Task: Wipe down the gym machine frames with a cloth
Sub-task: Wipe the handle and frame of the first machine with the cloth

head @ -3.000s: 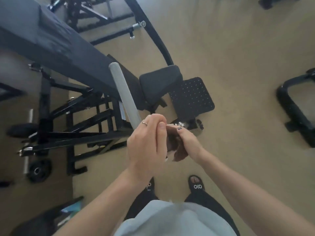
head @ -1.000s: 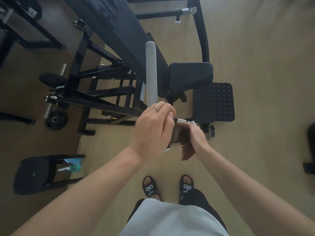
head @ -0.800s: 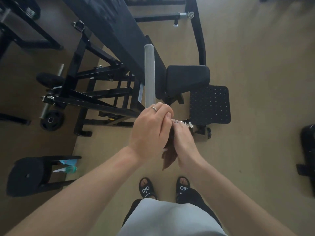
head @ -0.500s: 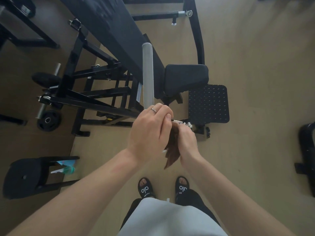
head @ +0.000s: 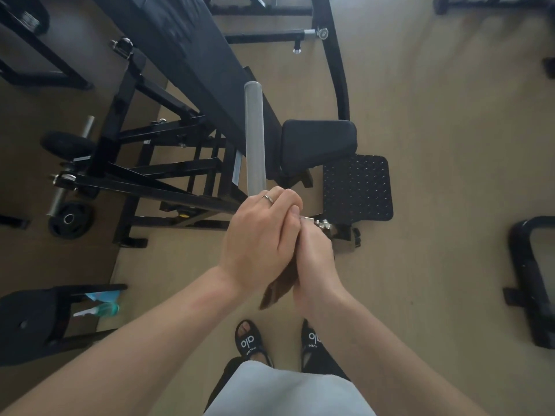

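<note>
At centre frame, a person's left hand (head: 260, 235) is curled round the near end of a grey knurled steel handle bar (head: 255, 139) on a black steel gym machine frame (head: 141, 181). Just beside it, the right hand (head: 315, 259) clutches a dark brown cloth (head: 277, 291) whose tail hangs below the hands. A black padded seat (head: 318, 145) sits right of the bar; black slide sandals (head: 250, 340) appear at lower centre.

This was a gym: a black steel machine frame (head: 168, 184) with a padded black seat (head: 318, 145), round black weight plates (head: 69, 219), tan floor (head: 435, 115).
</note>
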A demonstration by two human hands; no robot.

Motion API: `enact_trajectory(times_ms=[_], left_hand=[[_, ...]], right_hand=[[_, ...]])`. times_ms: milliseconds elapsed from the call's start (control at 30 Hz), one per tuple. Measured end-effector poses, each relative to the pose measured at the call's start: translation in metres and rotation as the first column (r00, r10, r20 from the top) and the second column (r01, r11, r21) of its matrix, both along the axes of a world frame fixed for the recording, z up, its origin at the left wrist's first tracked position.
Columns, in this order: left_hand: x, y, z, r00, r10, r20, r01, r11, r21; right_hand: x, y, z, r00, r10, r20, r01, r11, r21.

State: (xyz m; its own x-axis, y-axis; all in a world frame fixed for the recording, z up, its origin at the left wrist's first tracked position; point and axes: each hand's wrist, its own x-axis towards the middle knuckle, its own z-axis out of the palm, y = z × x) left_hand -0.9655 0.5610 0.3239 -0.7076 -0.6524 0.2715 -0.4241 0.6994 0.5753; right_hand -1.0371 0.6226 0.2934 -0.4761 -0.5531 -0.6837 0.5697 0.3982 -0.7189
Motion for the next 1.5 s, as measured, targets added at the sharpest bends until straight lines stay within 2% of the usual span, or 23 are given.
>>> enact_trajectory(times_ms=[67,200,333,400,467,567,633,700,767,867,1033,1100,1133,1267,1300,1333,1400,1467,1500], left_hand=[[0.0,0.0,0.0,1.0,-0.002,0.009,0.002,1.0,-0.004],[0.001,-0.001,-0.001,1.0,-0.011,0.026,0.011,1.0,-0.014],[0.002,-0.002,-0.003,0.999,-0.011,0.044,0.012,1.0,-0.024],[0.002,-0.001,-0.003,0.999,-0.007,0.049,0.008,1.0,-0.027],[0.002,0.001,-0.001,0.999,0.004,0.048,-0.002,0.999,-0.039],[0.001,0.002,0.001,0.998,-0.012,0.068,0.018,0.997,-0.079],[0.001,0.002,0.001,0.996,-0.02,0.085,0.029,0.994,-0.102],[0.001,0.003,0.002,0.994,-0.021,0.103,0.034,0.991,-0.127],[0.0,0.004,0.002,0.992,-0.017,0.123,0.035,0.989,-0.142],[0.0,0.005,0.004,0.986,-0.008,0.164,0.037,0.984,-0.174],[-0.004,0.008,0.007,0.957,0.029,0.288,0.011,0.99,-0.137],[-0.008,0.011,0.013,0.898,0.081,0.431,0.004,0.981,-0.192],[-0.013,0.014,0.016,0.841,0.105,0.53,0.031,0.97,-0.24],[-0.048,0.043,0.015,0.552,0.168,0.817,0.238,0.907,-0.347],[-0.057,0.051,0.007,0.483,0.16,0.861,0.272,0.907,-0.321],[-0.065,0.055,-0.002,0.431,0.153,0.889,0.277,0.915,-0.292],[-0.074,0.058,-0.021,0.375,0.137,0.917,0.231,0.944,-0.235],[-0.084,0.057,-0.039,0.359,0.131,0.924,0.209,0.954,-0.216],[-0.089,0.056,-0.049,0.358,0.124,0.925,0.208,0.955,-0.209]], right_hand=[[-0.004,-0.001,-0.01,0.999,-0.023,-0.048,0.025,0.999,0.03],[-0.026,0.008,-0.054,0.995,-0.1,-0.031,0.103,0.985,0.138],[-0.053,0.012,-0.096,0.996,-0.088,0.001,0.085,0.964,0.254],[-0.055,0.009,-0.097,0.999,-0.051,0.0,0.049,0.956,0.291],[-0.046,0.003,-0.089,0.999,-0.022,-0.028,0.029,0.961,0.273],[-0.011,-0.001,-0.068,0.944,0.075,-0.321,-0.066,0.997,0.038],[0.009,0.001,-0.052,0.952,0.048,-0.303,-0.073,0.995,-0.074],[0.012,0.004,-0.049,0.969,0.025,-0.247,-0.054,0.992,-0.11],[0.0,0.008,-0.058,0.969,0.025,-0.247,-0.054,0.993,-0.108],[-0.025,0.013,-0.086,0.956,0.038,-0.29,-0.046,0.999,-0.021],[-0.066,0.022,-0.143,0.969,0.099,-0.224,-0.072,0.99,0.122],[-0.075,0.019,-0.149,0.972,0.13,-0.196,-0.098,0.981,0.166],[-0.077,0.018,-0.149,0.972,0.142,-0.188,-0.107,0.977,0.185],[-0.068,0.017,-0.153,0.957,0.153,-0.246,-0.131,0.986,0.1],[-0.063,0.016,-0.158,0.92,0.212,-0.328,-0.201,0.977,0.068],[-0.06,0.015,-0.165,0.827,0.305,-0.472,-0.308,0.949,0.074],[-0.059,0.01,-0.186,0.522,0.486,-0.701,-0.469,0.85,0.24],[-0.066,0.004,-0.209,0.281,0.592,-0.755,-0.486,0.767,0.42],[-0.07,0.002,-0.217,0.242,0.619,-0.748,-0.47,0.749,0.467]])
